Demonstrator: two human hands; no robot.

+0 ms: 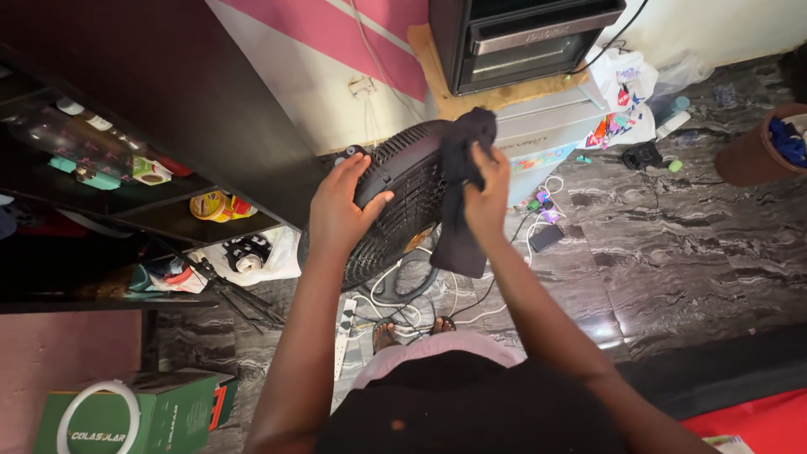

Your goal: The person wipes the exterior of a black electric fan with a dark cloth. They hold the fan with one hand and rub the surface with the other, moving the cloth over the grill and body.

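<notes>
The person stands over a black fan (pixel 395 202) whose round grille tilts up towards them, and everything else sits around that fan. The left hand (pixel 340 210) is spread on the fan's upper left rim, fingers curled over the edge and gripping it. The right hand (pixel 486 197) is closed around a dark cloth (pixel 458 193), pressing it against the fan's right edge; the cloth bunches above the knuckles and hangs loose below the wrist.

Beneath the fan, white cables (pixel 395 294) tangle on the grey marbled floor (pixel 672 244), with a white power strip (pixel 345 328) just beside the person's sandalled feet (pixel 412 329). Behind the fan stands a black oven (pixel 525 42) on a wooden board atop a pale box. Left of the fan runs a dark shelf unit (pixel 101 168) holding small jars and packets. Well to the fan's lower left lies a green carton (pixel 143 416) with a white ring on it. Right of the fan, a phone (pixel 546 238) lies on the floor.
</notes>
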